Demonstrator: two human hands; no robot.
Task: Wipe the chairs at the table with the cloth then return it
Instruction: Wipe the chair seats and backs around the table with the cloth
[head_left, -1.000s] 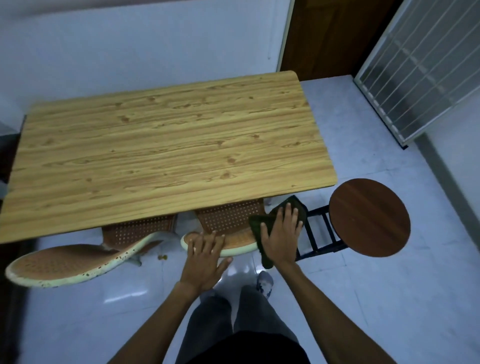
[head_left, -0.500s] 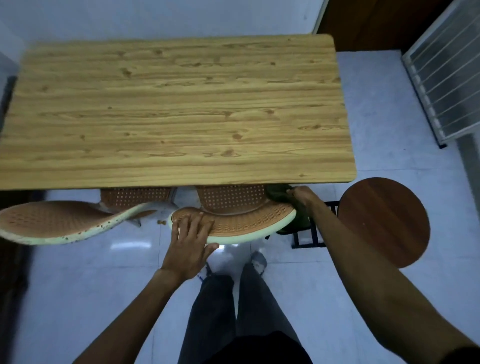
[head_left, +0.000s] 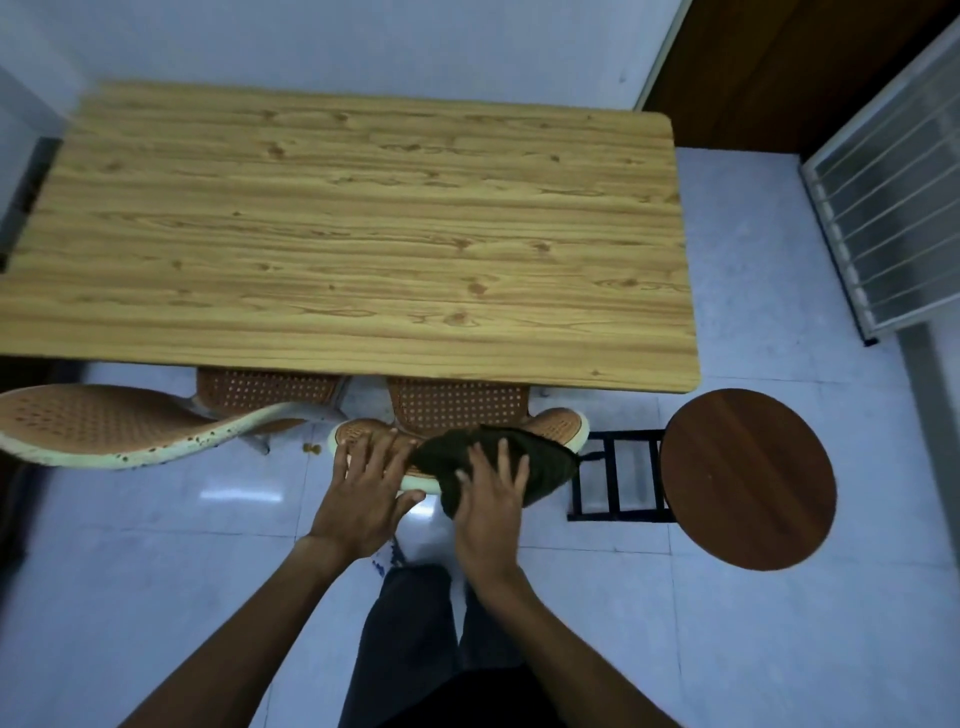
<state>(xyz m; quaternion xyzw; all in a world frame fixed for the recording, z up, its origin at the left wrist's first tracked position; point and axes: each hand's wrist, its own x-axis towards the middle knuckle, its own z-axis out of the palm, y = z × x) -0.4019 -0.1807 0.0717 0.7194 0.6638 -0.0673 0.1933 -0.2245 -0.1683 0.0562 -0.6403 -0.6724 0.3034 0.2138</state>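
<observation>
Cloth (head_left: 498, 457) pressed flat on chair (head_left: 558, 423) back edge by spread right hand (head_left: 491, 506), left hand (head_left: 363, 493) spread flat beside it, stool (head_left: 748, 478) near, tabletop (head_left: 353, 234) edge just above.

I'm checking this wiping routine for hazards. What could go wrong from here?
The right hand presses the dark cloth on the chair back, and part of it hangs over the rim; it may slip to the floor. The round stool stands close beside, so a wide stroke might bump it. The left hand only rests flat, so the chair could shift.
</observation>
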